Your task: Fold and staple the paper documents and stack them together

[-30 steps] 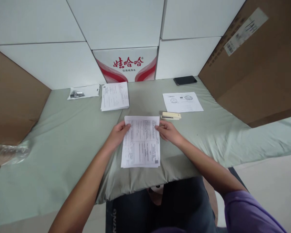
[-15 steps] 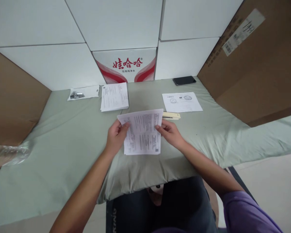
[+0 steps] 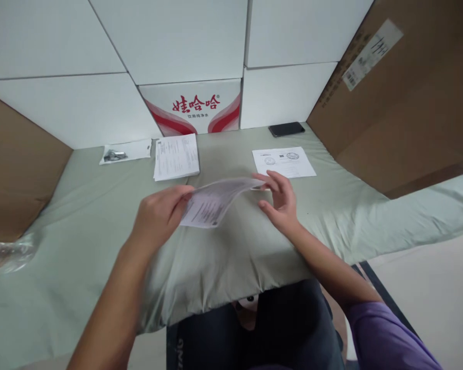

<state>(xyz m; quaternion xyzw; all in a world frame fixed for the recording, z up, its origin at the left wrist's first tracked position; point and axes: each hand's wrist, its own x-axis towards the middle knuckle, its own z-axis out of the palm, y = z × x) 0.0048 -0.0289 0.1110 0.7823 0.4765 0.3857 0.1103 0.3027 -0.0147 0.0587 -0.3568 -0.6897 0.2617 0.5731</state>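
While the person sits at the bottom of the frame, with dark trousers and a purple sleeve (image 3: 386, 334) low on the right, both bare arms reach up over the near edge of the green cloth (image 3: 81, 246). That near edge hangs down in soft folds, and it runs across the lower part of the frame.

Just left of the middle, the left hand (image 3: 158, 218) pinches the stack of papers (image 3: 212, 203) by its left end, thumb and fingers pressed together on it. These sheets are lifted off the cloth and tilt almost flat, so we see them nearly edge on. Their far right tip sits by the right hand (image 3: 280, 203), which is spread wide, with fingers apart. I cannot tell if those fingers touch the paper.

Lots of bare cloth lies to the left of the hands, and to the right of them too.

Farther up, a second pile of papers (image 3: 176, 156) lies left of the middle. A stamped sheet (image 3: 283, 162) lies right of the middle, just past the right hand. A small clear bag (image 3: 125, 152) rests in the upper left part. A black phone (image 3: 286, 128) lies at the far edge of the cloth.

White boxes (image 3: 170, 41) stand along the back, one with red letters (image 3: 195, 105). Brown cardboard (image 3: 409, 97) leans in on the right side, and more of it closes in on the left.
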